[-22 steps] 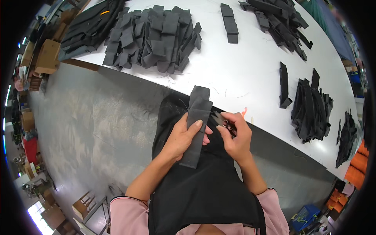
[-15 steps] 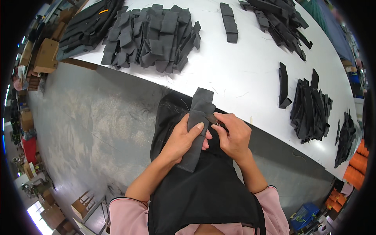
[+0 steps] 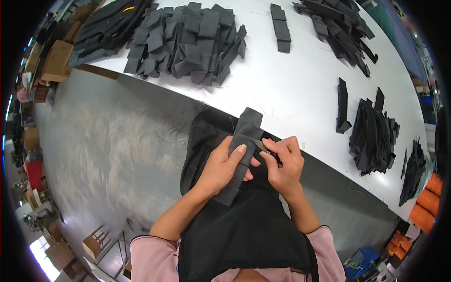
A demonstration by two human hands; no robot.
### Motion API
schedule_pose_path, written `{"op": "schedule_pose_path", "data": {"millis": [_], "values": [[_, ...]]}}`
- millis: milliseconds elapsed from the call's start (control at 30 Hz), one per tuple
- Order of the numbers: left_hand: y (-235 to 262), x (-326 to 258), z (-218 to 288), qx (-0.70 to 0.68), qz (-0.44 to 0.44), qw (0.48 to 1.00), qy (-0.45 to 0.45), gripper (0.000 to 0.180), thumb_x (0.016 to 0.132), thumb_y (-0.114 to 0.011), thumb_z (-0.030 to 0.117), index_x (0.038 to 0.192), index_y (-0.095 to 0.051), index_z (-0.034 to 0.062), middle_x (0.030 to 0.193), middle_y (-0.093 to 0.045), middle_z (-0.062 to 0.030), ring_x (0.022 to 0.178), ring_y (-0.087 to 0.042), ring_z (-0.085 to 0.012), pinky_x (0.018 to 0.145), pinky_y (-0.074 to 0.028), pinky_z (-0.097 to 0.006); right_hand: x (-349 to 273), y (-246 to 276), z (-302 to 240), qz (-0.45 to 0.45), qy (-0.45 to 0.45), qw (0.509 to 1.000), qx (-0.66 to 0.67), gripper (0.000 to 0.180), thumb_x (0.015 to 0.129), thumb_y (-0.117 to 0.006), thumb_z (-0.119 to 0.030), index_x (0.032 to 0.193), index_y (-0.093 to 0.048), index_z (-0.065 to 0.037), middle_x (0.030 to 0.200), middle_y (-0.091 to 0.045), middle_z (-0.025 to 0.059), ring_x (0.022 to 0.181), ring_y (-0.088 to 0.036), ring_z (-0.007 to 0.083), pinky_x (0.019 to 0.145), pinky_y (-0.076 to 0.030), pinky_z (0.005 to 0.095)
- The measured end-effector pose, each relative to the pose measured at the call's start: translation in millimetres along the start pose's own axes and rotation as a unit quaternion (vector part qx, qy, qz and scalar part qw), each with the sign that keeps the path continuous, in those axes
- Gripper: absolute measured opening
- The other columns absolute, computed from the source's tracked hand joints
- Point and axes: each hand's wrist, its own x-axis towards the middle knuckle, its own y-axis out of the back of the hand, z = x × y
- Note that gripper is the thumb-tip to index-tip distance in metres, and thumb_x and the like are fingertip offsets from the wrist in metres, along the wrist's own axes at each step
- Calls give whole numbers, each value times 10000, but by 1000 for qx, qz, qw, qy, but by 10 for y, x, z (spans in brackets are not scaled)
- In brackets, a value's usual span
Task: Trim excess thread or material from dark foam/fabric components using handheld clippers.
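Observation:
My left hand (image 3: 217,165) is closed round a folded dark grey fabric strip (image 3: 242,146), thumb on top and fingertips showing past its right edge. The strip slants over my lap, its upper end close to the table edge and its lower end hanging below my palm. In my right hand (image 3: 288,163) is a pair of small thread snips (image 3: 260,145), pinched between thumb and fingers. Their pointed metal blades lie at the strip's right edge; the handles are mostly hidden by my fingers. A black apron (image 3: 244,235) covers my lap, with loose threads on it.
The white table (image 3: 291,89) bears a large pile of fabric strips (image 3: 188,42), a single strip (image 3: 280,28), more strips (image 3: 336,28) at the far right and bundles (image 3: 373,136) nearer. Black bags (image 3: 110,30) lie far left. A blue crate (image 3: 361,263) stands lower right.
The snips and my right hand have shifted slightly right and down, and the blades show more clearly at the strip's edge. The strip's upper end has tilted a little to the right.

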Motion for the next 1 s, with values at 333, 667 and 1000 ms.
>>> {"op": "schedule_pose_path", "data": {"millis": [333, 667, 1000], "values": [[21, -23, -41, 110, 8, 993, -49, 213, 968, -440, 184, 1027, -484, -16, 803, -668, -114, 571, -628, -135, 525, -509, -255, 112, -16, -123, -81, -48, 995, 39, 273, 703, -693, -7, 967, -644, -58, 765, -512, 63, 571, -572, 170, 471, -449, 277], [62, -17, -37, 129, -3, 991, -32, 238, 970, -436, 206, 1047, -494, -12, 799, -671, -114, 557, -620, -131, 513, -494, -251, 79, 61, -18, -93, 1, 995, 42, 253, 686, -705, -17, 929, -653, -64, 733, -502, 66, 556, -538, 195, 484, -431, 292], [38, -46, -3, 164, -23, 986, -28, 237, 972, -429, 195, 1063, -494, -14, 791, -666, -102, 544, -610, -125, 514, -489, -256, 153, 33, -85, -106, -21, 994, 31, 231, 705, -698, -38, 930, -652, -57, 754, -501, 60, 557, -530, 182, 471, -424, 289]]}}
